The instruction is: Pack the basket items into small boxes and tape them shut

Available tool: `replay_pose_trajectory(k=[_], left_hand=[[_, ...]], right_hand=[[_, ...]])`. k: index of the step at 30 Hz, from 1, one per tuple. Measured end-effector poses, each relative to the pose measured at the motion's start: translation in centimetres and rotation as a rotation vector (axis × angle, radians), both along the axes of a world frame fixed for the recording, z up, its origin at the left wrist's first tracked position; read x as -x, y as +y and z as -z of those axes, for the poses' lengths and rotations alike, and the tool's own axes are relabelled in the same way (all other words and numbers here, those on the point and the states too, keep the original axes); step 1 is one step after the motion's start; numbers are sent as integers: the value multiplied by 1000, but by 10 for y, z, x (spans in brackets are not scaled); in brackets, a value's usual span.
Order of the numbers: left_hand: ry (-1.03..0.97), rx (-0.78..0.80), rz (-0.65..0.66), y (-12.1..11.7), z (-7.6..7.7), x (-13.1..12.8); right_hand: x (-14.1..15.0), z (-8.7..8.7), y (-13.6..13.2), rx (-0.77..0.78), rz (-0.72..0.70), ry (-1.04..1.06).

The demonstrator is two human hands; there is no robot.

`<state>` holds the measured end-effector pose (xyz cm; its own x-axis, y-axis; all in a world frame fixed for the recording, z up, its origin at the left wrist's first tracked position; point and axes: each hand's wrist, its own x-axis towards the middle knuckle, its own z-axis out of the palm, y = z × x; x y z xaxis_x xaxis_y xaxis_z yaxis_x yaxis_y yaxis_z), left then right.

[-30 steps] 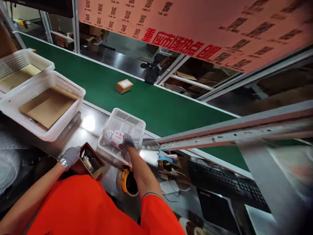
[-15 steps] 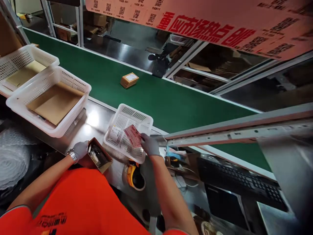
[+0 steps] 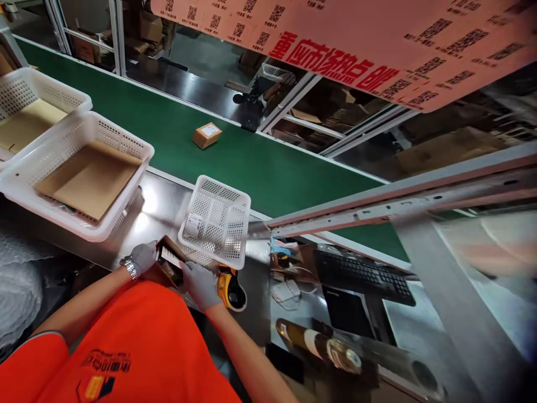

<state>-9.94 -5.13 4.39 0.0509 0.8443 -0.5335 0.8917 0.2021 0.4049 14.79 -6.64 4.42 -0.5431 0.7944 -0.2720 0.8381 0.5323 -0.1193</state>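
The left hand (image 3: pixel 142 256) gripped the side of the small open carton (image 3: pixel 170 266) at the bench edge. The right hand (image 3: pixel 200 282) pressed on its near end, grip unclear. Contents sat inside; the flaps remained open. The white basket (image 3: pixel 235 246) just beside held one label (image 3: pixel 193 225).

Both arms bent and drawn in close before the chest, forearms bare, orange short sleeves above. Left hand (image 3: pixel 144 256) in a grey glove, fingers curled, metal watch (image 3: pixel 130 267) on the wrist. Right hand (image 3: pixel 200 283) also grey-gloved, back of hand turned up, fingers bent inward toward the left hand, near to it.
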Motion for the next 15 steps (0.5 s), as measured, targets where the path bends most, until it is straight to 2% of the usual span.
replay_pose_trajectory(k=[3, 5, 9, 11, 15], left_hand=[[-10, -35, 6, 0, 0, 0], [-8, -66, 19, 0, 0, 0], [47, -114, 26, -2, -3, -4], [93, -126, 30, -2, -7, -9], [170, -115, 29, -2, -14, -18]], right_hand=[[21, 9, 2, 129, 57, -66], [21, 14, 3, 189, 75, -61], [5, 21, 1, 179, -29, 222], [2, 20, 1, 179, -90, 286], [15, 10, 5, 199, -163, 2]])
